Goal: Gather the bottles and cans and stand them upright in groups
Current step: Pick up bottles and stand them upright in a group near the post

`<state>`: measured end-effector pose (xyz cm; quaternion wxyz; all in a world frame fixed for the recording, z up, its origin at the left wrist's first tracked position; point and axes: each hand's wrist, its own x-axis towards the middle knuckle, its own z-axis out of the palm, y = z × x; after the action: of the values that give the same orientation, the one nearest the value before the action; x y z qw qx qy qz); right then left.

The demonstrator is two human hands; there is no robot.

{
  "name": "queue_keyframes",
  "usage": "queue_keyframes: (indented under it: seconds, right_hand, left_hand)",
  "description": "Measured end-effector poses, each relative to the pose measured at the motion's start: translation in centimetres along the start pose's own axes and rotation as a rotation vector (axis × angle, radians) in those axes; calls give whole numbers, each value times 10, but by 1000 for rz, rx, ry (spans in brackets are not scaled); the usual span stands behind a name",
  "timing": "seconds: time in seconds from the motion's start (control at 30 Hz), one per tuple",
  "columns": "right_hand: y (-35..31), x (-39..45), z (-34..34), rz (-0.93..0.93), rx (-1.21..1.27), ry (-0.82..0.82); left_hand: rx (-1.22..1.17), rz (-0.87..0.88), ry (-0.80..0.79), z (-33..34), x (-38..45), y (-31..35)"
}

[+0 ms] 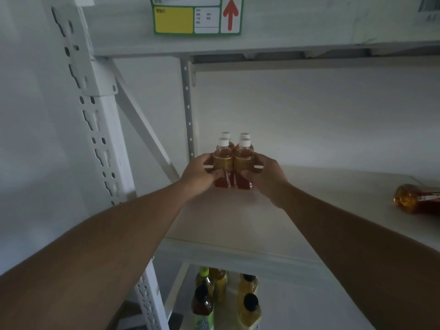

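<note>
Several white-capped tea bottles [234,160] with gold and red labels stand upright in a tight cluster near the back left of the white shelf [238,225]. My left hand [197,178] presses against the cluster's left side, fingers curled around the front left bottle. On the right side, my right hand [266,179] wraps the front right bottle the same way. Another bottle of amber drink [415,198] lies on its side at the shelf's far right edge.
A white perforated upright [95,129] and a diagonal brace [145,129] stand left of the shelf. A green and yellow label with a red arrow [197,15] hangs on the beam above. On the lower shelf stand several bottles [226,298] with dark and green caps.
</note>
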<state>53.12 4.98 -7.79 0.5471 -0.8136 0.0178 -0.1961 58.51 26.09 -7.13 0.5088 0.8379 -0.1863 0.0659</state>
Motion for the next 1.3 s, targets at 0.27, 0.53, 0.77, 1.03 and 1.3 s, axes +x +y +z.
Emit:
queue_keyframes:
  seconds: [0.27, 0.53, 0.77, 1.03, 1.3]
  right_hand:
    - [5, 1, 0, 22, 17, -30]
    - [7, 0, 0, 70, 22, -47]
    - [2, -4, 7, 71, -54, -36]
    - [0, -9, 6, 57, -97, -27]
    - [-6, -11, -4, 64, -486, -26]
  left_hand:
    - [-8, 1, -43, 2, 2, -2]
    - [56, -25, -170, 6, 4, -3]
    - [97, -47, -142, 10, 6, -5]
    - [73, -49, -130, 7, 6, -8]
    - [279, -63, -165, -1, -7, 1]
